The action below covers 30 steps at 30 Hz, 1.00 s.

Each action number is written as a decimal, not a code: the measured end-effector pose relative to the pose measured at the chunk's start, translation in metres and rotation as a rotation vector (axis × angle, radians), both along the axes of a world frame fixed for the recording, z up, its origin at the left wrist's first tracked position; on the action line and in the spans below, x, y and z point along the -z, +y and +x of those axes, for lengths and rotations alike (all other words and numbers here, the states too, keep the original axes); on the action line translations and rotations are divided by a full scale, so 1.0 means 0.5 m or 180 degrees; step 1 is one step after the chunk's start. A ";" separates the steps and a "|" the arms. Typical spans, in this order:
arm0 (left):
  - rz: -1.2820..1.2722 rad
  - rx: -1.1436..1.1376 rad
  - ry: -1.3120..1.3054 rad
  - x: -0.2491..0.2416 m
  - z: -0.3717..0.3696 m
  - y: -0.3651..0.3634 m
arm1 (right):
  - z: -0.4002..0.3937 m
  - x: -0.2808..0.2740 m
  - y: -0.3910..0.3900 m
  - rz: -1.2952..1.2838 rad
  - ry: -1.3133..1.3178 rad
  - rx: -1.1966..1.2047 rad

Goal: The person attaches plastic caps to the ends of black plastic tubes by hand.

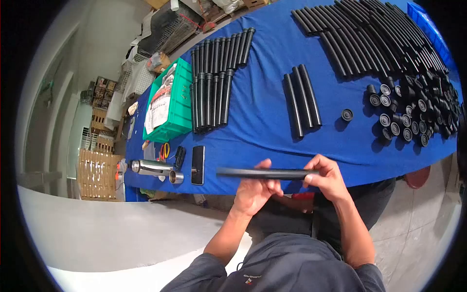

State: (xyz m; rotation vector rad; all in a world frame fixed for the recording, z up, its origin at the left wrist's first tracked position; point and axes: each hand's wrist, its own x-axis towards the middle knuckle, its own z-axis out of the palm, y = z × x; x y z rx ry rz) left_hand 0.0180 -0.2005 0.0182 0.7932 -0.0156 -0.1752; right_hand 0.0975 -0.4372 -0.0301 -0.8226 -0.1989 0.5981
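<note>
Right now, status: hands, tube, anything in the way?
Right hand holds black tube by one end. Left hand at its middle, grip unclear. Phone near its blurred end; nothing visibly blocking.

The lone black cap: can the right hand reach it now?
Probably yes: only blue cloth lies between the right hand and the lone black cap, though the hand holds a black tube.

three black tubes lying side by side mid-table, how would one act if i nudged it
The three black tubes look round, so one would probably roll sideways. They are likely stiff, since the similar held tube shows no visible sag. The wrinkled blue cloth might slow any roll.
</note>
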 end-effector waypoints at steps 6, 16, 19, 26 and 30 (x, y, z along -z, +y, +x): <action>0.0793 -0.0303 -0.0057 -0.048 0.044 0.012 | 0.012 -0.008 0.009 -0.0909 -0.1572 -0.0359; 0.3565 0.1381 0.0313 -0.067 0.033 0.064 | 0.014 -0.037 -0.007 -0.1201 -0.1841 -0.0373; 0.3079 0.1515 0.0755 -0.043 0.009 0.057 | 0.013 -0.024 -0.006 -0.0866 -0.1945 -0.0356; 0.2318 0.1253 0.0734 -0.013 -0.023 0.046 | 0.014 -0.011 -0.010 -0.0475 -0.1708 -0.0647; 0.2112 0.1260 0.0767 0.004 -0.033 0.045 | 0.018 -0.013 -0.013 -0.0479 -0.1705 -0.0697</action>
